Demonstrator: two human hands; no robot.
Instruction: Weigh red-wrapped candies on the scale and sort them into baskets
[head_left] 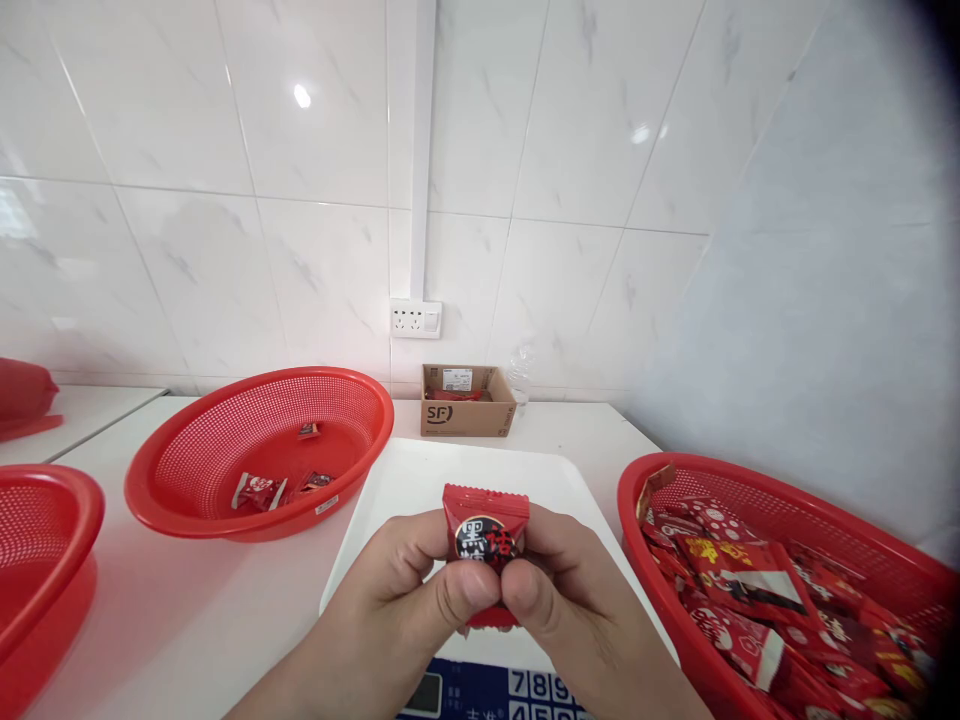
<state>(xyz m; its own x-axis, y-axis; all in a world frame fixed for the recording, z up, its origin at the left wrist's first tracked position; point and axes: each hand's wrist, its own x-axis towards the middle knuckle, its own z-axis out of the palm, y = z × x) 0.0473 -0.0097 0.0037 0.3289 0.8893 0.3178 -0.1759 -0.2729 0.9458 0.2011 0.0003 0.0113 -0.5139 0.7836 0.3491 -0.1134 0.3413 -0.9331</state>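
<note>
Both hands meet in front of me over a white scale tray. My left hand and my right hand pinch a small red candy packet between thumbs and fingers, its black round label facing me. The packet is held upright just above the tray. The scale's blue keypad shows under my wrists.
A red mesh basket at left holds a few red packets. Another red basket at right is piled with several red packets. A third red basket sits at far left. A small cardboard box and a clear bottle stand by the tiled wall.
</note>
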